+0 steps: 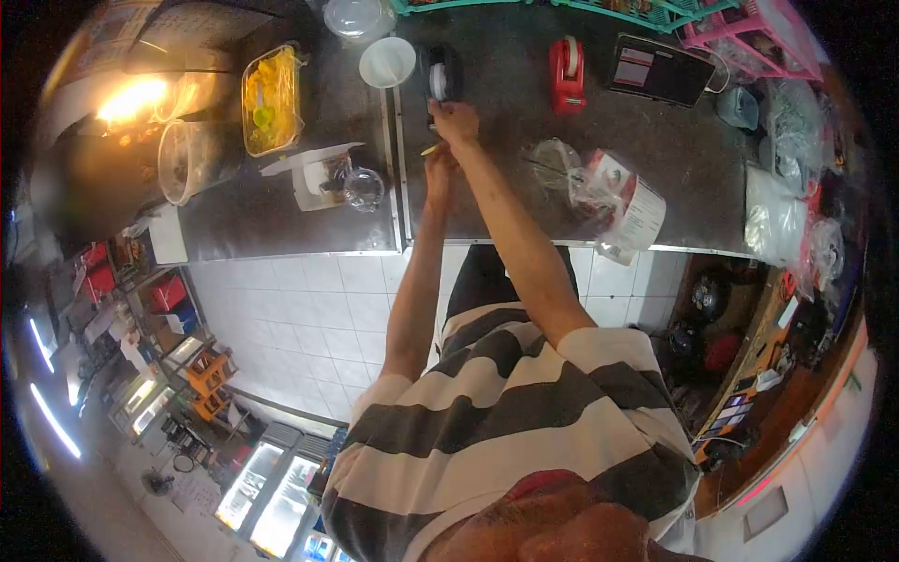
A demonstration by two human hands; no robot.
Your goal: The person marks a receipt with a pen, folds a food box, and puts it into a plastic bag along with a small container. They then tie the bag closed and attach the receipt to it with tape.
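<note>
Against the near end of a black tape dispenser (439, 77), which carries a pale roll, is my right hand (456, 122). Its fingers are curled closed, and whatever is between them is hidden. Just below it, my left hand (440, 171) is closed, with a small yellow thing (430, 150) showing at its fingertips. That thing is too small to name. A white bowl (387, 63) stands left of the dispenser. Off to the right is a red tape dispenser (567, 75).
Plastic packaging with a printed paper (640, 211) lies near the counter's front edge. A tablet (660, 70) stands at the back right. On the left are a tub of yellow food (272, 101), a clear cup (363, 189) and a metal seam (400, 169).
</note>
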